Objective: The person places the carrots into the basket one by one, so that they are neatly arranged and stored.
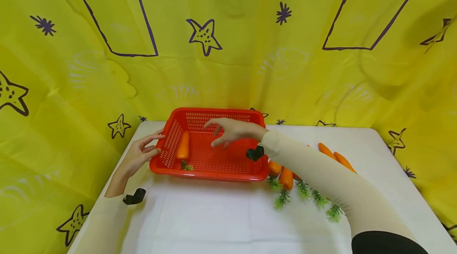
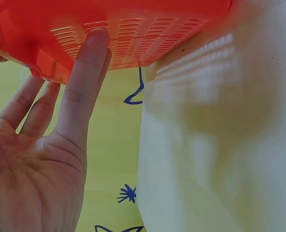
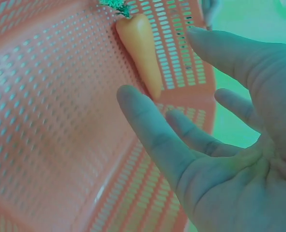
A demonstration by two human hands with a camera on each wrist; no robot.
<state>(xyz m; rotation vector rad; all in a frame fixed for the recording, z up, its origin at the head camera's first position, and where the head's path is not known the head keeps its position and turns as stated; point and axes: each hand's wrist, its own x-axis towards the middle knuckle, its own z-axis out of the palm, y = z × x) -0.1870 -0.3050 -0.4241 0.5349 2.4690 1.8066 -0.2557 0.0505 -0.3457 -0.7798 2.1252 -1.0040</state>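
A red perforated plastic basket (image 1: pixel 210 175) stands on the white table. One orange carrot (image 1: pixel 183 146) with a green leafy top lies inside it along the left wall; the right wrist view shows the same carrot (image 3: pixel 141 48) against the slotted side. My left hand (image 1: pixel 137 156) touches the basket's left side, its fingers fairly straight at the rim and outer wall, as the left wrist view of the hand (image 2: pixel 46 159) shows. Over the basket's inside hovers my right hand (image 1: pixel 230 130), fingers spread and holding nothing, apart from the carrot.
Several carrots (image 1: pixel 287 178) with green tops lie on the white table (image 1: pixel 200 218) right of the basket, partly hidden under my right forearm. A yellow curtain (image 1: pixel 228 79) with drawn stars hangs behind and beside the table.
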